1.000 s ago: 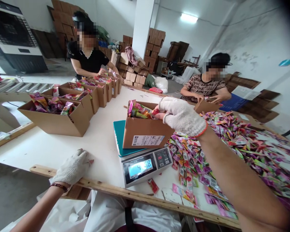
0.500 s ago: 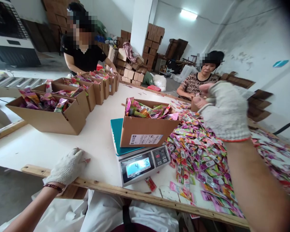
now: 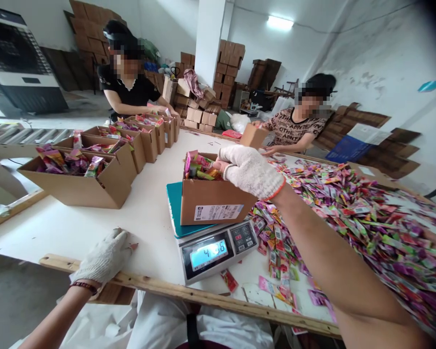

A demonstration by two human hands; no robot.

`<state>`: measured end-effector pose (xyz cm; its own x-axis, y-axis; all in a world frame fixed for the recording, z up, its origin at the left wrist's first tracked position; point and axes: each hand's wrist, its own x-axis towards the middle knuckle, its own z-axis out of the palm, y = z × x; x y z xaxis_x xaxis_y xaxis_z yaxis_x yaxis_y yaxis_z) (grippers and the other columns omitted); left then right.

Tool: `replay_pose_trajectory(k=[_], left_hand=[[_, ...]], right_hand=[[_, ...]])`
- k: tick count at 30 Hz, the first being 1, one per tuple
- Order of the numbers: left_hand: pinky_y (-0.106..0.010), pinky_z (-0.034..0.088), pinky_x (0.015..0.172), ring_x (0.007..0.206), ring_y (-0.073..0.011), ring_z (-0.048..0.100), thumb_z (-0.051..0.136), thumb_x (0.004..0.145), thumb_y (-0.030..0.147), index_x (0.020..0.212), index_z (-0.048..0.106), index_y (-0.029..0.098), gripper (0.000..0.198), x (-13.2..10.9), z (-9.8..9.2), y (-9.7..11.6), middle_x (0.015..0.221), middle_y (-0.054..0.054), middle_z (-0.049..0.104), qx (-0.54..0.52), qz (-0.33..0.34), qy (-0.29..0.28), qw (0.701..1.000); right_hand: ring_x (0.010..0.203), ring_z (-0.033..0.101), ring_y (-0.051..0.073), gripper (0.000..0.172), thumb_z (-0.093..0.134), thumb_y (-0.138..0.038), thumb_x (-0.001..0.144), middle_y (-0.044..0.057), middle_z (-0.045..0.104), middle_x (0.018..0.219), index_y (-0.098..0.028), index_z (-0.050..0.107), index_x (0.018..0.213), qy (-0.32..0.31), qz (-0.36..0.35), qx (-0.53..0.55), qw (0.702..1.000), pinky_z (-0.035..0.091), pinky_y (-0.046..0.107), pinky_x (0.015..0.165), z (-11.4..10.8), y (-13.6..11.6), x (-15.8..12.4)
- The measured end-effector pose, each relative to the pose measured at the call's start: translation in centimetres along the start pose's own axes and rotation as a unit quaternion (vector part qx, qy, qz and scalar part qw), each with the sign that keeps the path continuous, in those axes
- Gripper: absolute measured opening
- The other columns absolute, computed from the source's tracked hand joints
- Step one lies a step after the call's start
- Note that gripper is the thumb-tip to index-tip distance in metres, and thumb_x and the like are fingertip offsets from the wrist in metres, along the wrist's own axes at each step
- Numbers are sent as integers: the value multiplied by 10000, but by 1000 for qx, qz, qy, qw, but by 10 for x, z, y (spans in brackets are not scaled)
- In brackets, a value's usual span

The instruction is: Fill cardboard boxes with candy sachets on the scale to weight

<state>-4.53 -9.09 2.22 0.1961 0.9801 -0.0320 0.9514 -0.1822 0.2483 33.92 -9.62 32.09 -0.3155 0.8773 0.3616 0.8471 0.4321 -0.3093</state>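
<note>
My left hand [image 3: 103,254], in a white knit glove with bare fingertips, lies flat with fingers stretched on the white table near its wooden front edge. My right hand [image 3: 250,170], gloved alike, is over the open cardboard box [image 3: 216,201], its fingers curled down at the packets inside. Whatever is between those fingers is hidden. Small colourful candy-like packets [image 3: 199,170] fill the box. It carries a white printed label [image 3: 218,213] and stands on the teal plate of a digital scale [image 3: 218,249], whose display is lit.
A big heap of loose packets [image 3: 349,208] spreads over the right side of the table [image 3: 148,228]. Several filled boxes [image 3: 80,186] stand in a row at the left. Two co-workers [image 3: 131,92] are across the table; one, at the right, holds a small box [image 3: 253,135].
My right hand has come down and leftward, from raised above the heap to the box on the scale. My left hand stays on the table. A co-worker's small box now shows plainly.
</note>
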Motion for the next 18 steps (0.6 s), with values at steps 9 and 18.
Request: replay_pose_trajectory(k=[9, 18], left_hand=[[-420, 468, 930, 1058, -283, 629, 391, 1000, 460, 998, 546, 226, 281, 2, 4, -5, 1189, -117, 611, 11, -5, -5, 1000], [-439, 486, 999, 1082, -273, 634, 374, 999, 452, 1019, 549, 220, 292, 0, -1, 2, 1205, -124, 610, 10, -8, -4, 1000]], right_hand=[[571, 446, 109, 308, 683, -243, 920, -47, 454, 562, -192, 527, 660, -105, 73, 45, 991, 310, 268, 561, 5, 1, 14], [844, 626, 208, 153, 578, -327, 984, 41, 670, 883, -211, 658, 924, 298, 41, 100, 948, 554, 366, 812, -19, 28, -20]])
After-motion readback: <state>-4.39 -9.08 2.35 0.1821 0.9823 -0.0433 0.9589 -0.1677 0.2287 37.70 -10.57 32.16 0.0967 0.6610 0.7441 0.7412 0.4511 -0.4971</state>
